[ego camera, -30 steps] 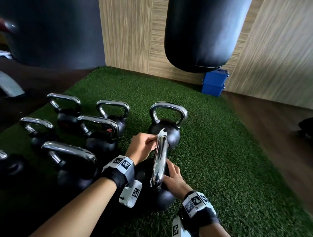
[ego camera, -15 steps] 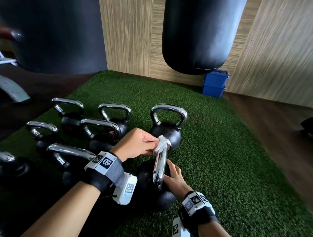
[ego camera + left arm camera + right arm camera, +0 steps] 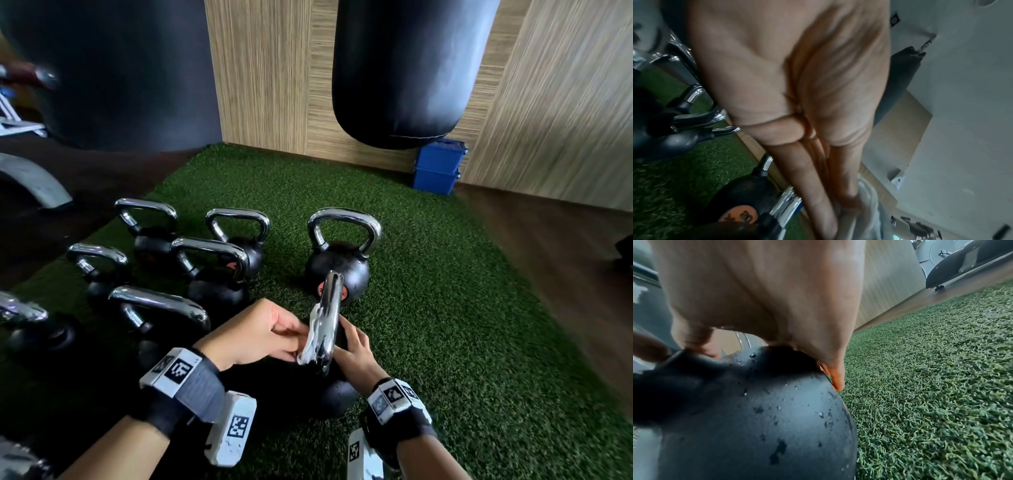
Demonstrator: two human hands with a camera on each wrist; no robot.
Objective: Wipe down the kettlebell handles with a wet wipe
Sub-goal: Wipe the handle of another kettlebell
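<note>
Wipe [image 3: 313, 337] pinched in left hand [image 3: 253, 337] has slid down the handle [image 3: 329, 318]; right hand [image 3: 354, 353] lies flat.

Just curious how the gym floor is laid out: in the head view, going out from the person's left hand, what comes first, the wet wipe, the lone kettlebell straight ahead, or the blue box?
1. Wet wipe: pinched in the left hand, on the near handle.
2. Lone kettlebell: ahead on the turf.
3. Blue box: far back by the wall.

Chrome handle [image 3: 329, 318], white wipe [image 3: 313, 337], green turf [image 3: 445, 308]
</note>
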